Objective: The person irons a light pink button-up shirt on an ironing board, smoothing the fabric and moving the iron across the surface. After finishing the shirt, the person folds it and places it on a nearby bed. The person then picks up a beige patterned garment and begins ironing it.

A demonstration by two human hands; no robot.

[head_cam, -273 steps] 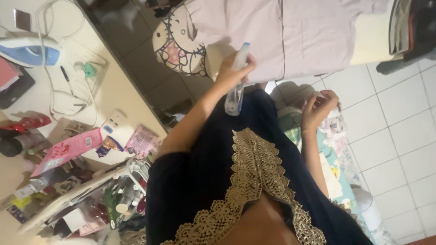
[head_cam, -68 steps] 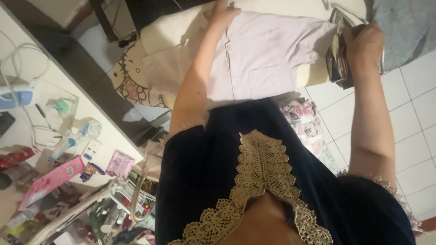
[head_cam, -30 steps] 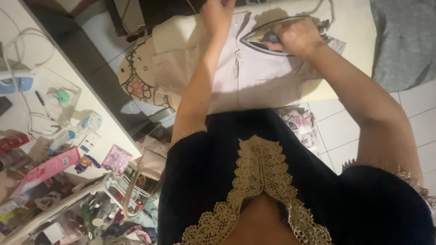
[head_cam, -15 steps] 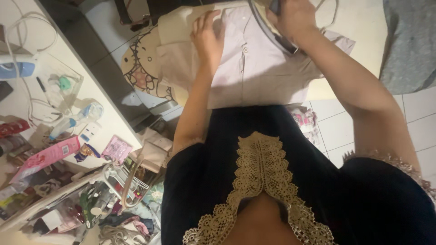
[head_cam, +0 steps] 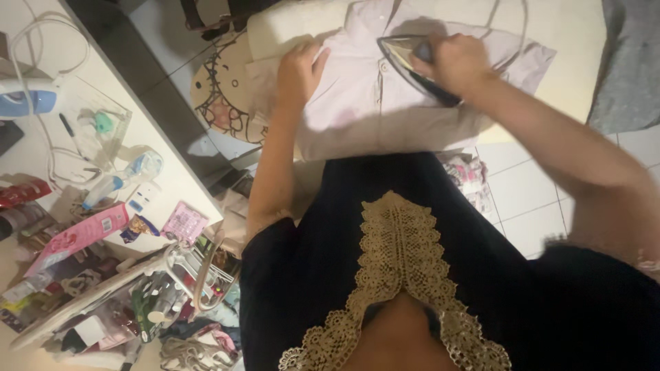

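A pale lilac button shirt (head_cam: 357, 110) lies spread on a cream ironing board (head_cam: 564, 41). My right hand (head_cam: 455, 63) grips the handle of a clothes iron (head_cam: 409, 65), whose soleplate rests on the shirt just right of the button placket. My left hand (head_cam: 297, 72) presses flat on the shirt's left side near the board's edge. The iron's cord (head_cam: 505, 27) loops over the board behind my right hand.
A white table (head_cam: 165, 158) at left carries a spray bottle (head_cam: 124, 178), a second blue and white iron (head_cam: 27, 96), cables and pink packets. Below it stands a wire rack of bottles (head_cam: 165, 302). A cartoon-cat cushion (head_cam: 220, 96) lies beside the board. White floor tiles (head_cam: 529, 206) show at right.
The spray bottle went from my left hand to the table. My right hand fetched the iron from the right and has slid it back down the shirt; my left hand shifted left.
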